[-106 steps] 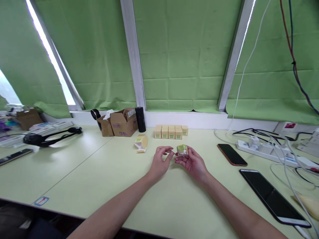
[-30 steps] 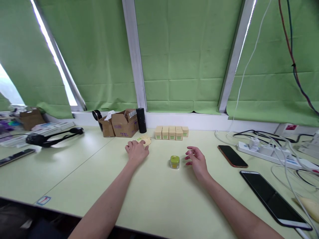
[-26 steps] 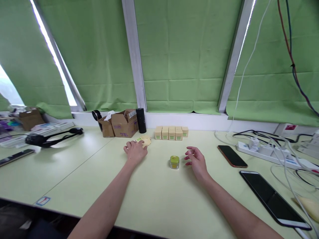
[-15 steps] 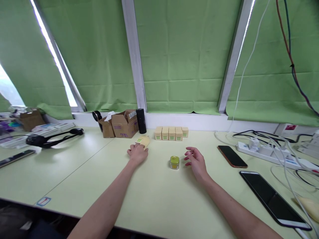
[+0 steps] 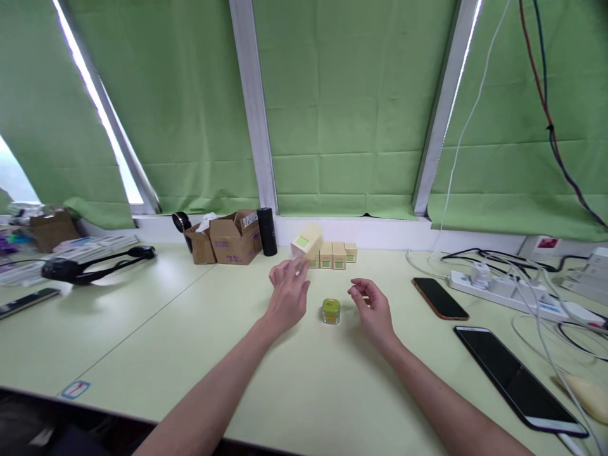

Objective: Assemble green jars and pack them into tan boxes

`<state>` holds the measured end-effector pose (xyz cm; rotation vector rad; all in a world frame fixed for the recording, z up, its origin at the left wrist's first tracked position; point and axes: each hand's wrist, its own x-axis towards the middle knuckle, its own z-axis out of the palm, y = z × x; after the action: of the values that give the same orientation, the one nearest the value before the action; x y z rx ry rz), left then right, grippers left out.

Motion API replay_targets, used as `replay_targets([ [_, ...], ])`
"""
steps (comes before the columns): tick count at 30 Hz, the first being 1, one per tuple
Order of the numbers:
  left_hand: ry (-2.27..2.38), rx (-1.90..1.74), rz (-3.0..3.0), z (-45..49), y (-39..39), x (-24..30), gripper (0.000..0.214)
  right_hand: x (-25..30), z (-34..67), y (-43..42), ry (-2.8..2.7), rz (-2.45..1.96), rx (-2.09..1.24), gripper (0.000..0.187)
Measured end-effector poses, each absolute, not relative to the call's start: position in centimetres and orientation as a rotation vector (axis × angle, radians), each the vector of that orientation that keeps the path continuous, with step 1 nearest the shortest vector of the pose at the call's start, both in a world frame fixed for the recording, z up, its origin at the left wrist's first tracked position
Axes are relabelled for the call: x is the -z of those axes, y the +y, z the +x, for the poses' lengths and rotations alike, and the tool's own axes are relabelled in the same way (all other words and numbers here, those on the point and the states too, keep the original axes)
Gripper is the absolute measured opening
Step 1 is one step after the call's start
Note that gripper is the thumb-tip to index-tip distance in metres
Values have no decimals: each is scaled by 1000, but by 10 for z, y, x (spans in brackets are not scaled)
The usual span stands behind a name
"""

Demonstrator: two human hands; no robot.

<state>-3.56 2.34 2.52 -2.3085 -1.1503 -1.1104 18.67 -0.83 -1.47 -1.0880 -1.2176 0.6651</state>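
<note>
My left hand has its fingers on the near end of a small pale cardboard box with a green label. The box is tilted up off the table, slightly blurred, and hides part of the row of similar small boxes behind it. A small clear square jar with an olive-green lid stands upright on the table between my hands. Just right of the jar, apart from it, is my right hand, its fingers loosely curled and apart, with nothing visible in them.
A brown carton and a black cylinder stand at the back left. Black headgear lies far left. To the right are two phones, a white power strip and tangled cables.
My left hand has moved right and lifted the small box from the table toward the row. My right hand's fingers have curled in slightly. The jar stays in place.
</note>
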Motion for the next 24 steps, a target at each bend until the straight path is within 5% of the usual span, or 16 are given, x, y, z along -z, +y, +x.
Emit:
replay_targets([
  [7,-668,892,-2418,-12,-3,-18,71,6,180,-10,-1223,-927,-813,62],
  [17,-590,818,-2532,-11,-3,-13,47,1,178,-15,-1057,-831,-857,55],
  [24,-539,1145,-2503,-14,-6,-14,24,4,179,-17,-1096,-818,-767,48],
])
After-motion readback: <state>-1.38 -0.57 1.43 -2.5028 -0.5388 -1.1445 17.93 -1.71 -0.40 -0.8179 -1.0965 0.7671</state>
